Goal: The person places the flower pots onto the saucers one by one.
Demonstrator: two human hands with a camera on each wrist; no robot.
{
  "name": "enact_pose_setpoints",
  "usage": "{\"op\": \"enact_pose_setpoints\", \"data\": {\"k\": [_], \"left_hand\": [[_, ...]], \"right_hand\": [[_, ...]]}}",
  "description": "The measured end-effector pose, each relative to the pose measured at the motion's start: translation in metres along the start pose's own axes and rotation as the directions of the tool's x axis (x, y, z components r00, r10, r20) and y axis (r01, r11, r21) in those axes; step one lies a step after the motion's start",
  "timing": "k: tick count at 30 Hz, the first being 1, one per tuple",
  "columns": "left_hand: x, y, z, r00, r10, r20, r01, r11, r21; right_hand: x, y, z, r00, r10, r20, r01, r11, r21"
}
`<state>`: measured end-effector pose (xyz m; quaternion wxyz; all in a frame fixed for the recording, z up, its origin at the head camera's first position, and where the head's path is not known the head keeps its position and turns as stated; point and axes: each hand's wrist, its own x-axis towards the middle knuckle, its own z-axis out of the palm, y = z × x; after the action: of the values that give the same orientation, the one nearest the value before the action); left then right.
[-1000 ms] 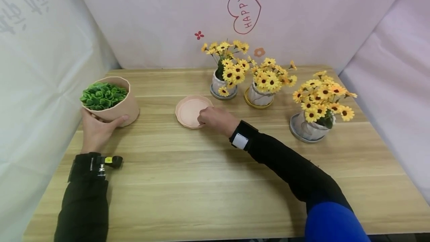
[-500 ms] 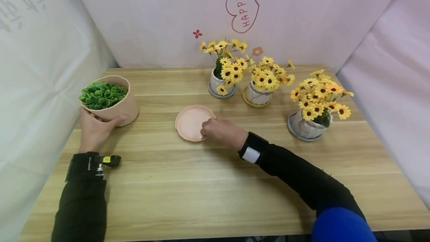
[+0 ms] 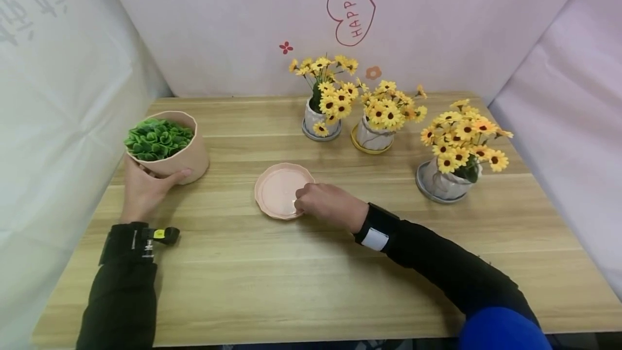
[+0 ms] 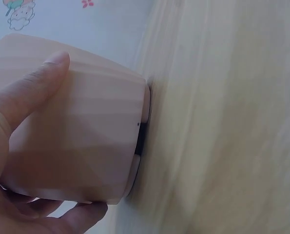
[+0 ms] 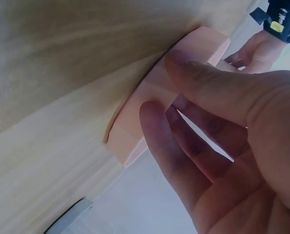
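Pink scalloped plastic saucer lies flat near the middle of the wooden table, well in from every edge, and the right hand has it by its right rim: in the right wrist view the thumb lies over the top of the rim while a finger curls against its side, so the hand pinches the saucer rather than merely resting on it. The matching pink faceted pot of green succulent leaves stands towards the table's left edge, well apart from the saucer and directly to its left. The left hand grips this pot from the near side, thumb pressed on the wall and fingers wrapped beneath. In the left wrist view a dark gap shows between the pot's base and the tabletop, so the pot seems tilted or just lifted, though I cannot tell which. The saucer is round, with no long axis to speak of. Along the far edge stand three pale pots of yellow artificial daisies, each on its own saucer, clear of both hands. The right fingertips are hidden behind the knuckles in the head view, and the underside of the pink pot is unseen.
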<state>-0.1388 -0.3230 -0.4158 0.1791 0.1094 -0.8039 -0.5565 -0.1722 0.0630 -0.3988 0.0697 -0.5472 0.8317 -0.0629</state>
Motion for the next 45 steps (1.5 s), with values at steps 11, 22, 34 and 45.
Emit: {"op": "enact_pose_setpoints", "data": {"k": [11, 22, 34, 45], "left_hand": [[-0.008, 0.000, 0.017, 0.990, -0.036, 0.138, 0.039, 0.999, -0.017], [-0.021, 0.004, 0.043, 0.977, 0.026, 0.210, -0.016, 0.999, -0.046], [-0.037, 0.017, 0.064, 0.963, 0.061, 0.261, -0.038, 0.995, -0.092], [-0.043, 0.034, 0.056, 0.964, 0.042, 0.261, -0.020, 0.996, -0.089]], "right_hand": [[-0.009, -0.009, 0.000, 1.000, -0.011, 0.017, 0.012, 1.000, -0.007], [-0.010, -0.009, 0.000, 1.000, 0.018, 0.018, -0.018, 1.000, 0.019], [-0.009, -0.010, -0.002, 0.999, 0.034, 0.010, -0.035, 0.999, 0.022], [-0.012, -0.007, -0.002, 0.999, 0.036, -0.003, -0.036, 0.999, 0.027]]}}
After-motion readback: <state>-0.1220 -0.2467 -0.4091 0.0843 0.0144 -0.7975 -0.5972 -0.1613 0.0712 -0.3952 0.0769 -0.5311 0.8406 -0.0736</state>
